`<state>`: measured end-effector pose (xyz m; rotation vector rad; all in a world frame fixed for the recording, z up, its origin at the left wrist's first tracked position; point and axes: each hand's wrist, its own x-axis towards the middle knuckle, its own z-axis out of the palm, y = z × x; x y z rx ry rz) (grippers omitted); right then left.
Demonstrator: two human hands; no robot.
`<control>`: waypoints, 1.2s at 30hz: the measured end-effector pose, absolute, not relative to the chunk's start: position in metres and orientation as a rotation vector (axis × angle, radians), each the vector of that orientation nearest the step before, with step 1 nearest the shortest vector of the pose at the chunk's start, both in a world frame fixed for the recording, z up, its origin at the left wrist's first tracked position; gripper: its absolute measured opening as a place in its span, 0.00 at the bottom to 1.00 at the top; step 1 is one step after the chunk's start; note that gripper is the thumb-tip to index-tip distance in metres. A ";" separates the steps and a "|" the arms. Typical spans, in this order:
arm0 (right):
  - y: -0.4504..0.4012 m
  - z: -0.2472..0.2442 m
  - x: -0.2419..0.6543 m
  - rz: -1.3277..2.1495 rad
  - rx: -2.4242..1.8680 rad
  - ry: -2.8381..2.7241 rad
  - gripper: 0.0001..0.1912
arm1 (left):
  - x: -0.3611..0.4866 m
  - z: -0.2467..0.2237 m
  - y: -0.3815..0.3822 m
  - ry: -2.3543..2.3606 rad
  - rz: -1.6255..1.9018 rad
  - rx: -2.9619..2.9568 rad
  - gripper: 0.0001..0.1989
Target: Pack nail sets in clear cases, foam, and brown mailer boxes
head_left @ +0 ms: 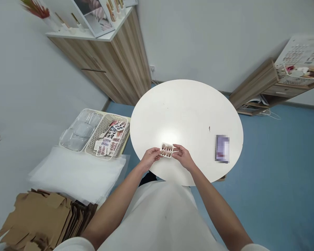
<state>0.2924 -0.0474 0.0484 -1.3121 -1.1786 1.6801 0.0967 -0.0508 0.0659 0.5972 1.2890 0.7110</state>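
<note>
Between my two hands is a small white card of press-on nails [166, 150], its brown patterned nails set in two rows and facing up. My left hand [149, 157] pinches the card's left edge between thumb and fingers. At the opposite edge, my right hand [182, 156] grips the card with thumb and fingertips. Both hands are over the near part of the round white table [183, 104]. To the left, a white perforated basket [94, 134] holds many similar nail cards [111, 139] in purple, red and dark colours.
A blurred purple package [222, 149] lies on the table's right side. Beside the basket stands a clear-lidded container [81, 129]. White sheets [78, 174] and flattened cardboard boxes [39, 216] are stacked at lower left. A wooden cabinet [99, 66] and a shelf unit [259, 87] stand behind.
</note>
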 end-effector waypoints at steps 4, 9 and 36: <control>-0.039 0.041 0.268 1.611 -1.377 -1.433 0.35 | 0.080 0.054 -0.050 1.396 0.747 0.637 0.15; -0.023 0.034 0.226 1.490 -1.527 -1.688 0.34 | 0.047 0.036 -0.042 1.550 0.785 0.878 0.21; -0.030 -0.006 0.131 0.601 -1.653 -2.419 0.27 | -0.051 0.002 -0.031 1.565 0.143 2.227 0.23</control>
